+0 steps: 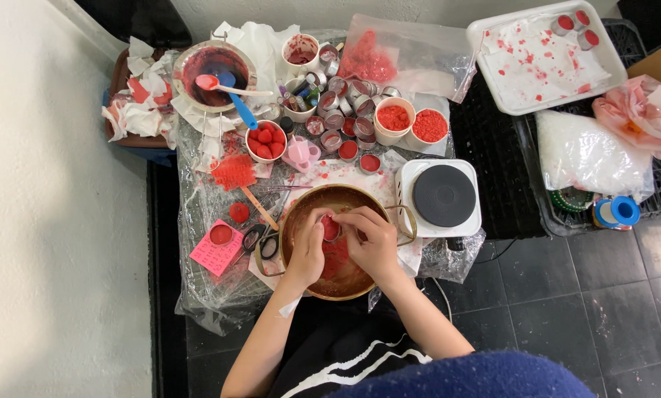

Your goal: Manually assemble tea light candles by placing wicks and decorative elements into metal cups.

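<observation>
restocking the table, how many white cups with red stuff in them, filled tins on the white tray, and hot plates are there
White cups holding red material: 4 (with balls, with residue, with crumbs and)
Filled tins on the white tray: 3 ()
Hot plates: 1
Total: 8

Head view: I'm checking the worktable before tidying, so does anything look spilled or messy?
Yes. The white rectangular tray at the upper right is spattered with red blotches, and the clear plastic sheet covering the table is crumpled and stained red. Both hands, left and right, hold a small red-filled round tin over the brass bowl.
</observation>
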